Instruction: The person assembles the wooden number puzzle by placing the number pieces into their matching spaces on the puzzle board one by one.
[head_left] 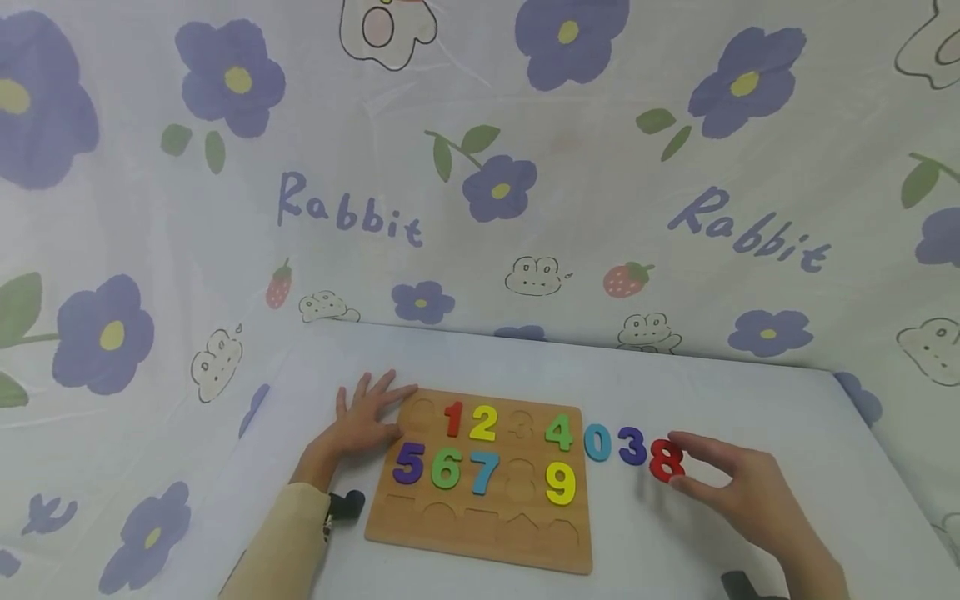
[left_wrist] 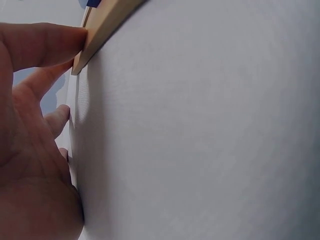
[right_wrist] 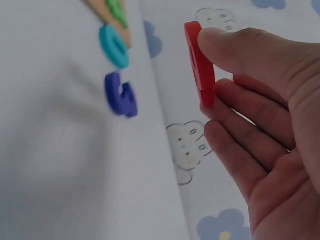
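Between thumb and fingers my right hand [head_left: 750,492] pinches a red number 8 [head_left: 667,461], which hangs over the table right of the board. In the right wrist view the red 8 [right_wrist: 201,62] shows edge-on. My left hand [head_left: 366,417] has spread fingers, with thumb and index fingertip at the left edge of the wooden number board [head_left: 480,533]. Close beside the board's right edge lies a light blue 0 [head_left: 597,442], then a purple 3 [head_left: 632,446]. Empty recesses shaped like 3 [head_left: 521,425] and 8 [head_left: 521,481] show in the board.
Seated in the board are a red 1 [head_left: 453,418], yellow 2 [head_left: 483,423], green 4 [head_left: 558,432], purple 5 [head_left: 408,463], green 6 [head_left: 446,468], light blue 7 [head_left: 484,472] and yellow 9 [head_left: 560,483]. A patterned cloth [head_left: 570,208] rises behind the white table [head_left: 675,550].
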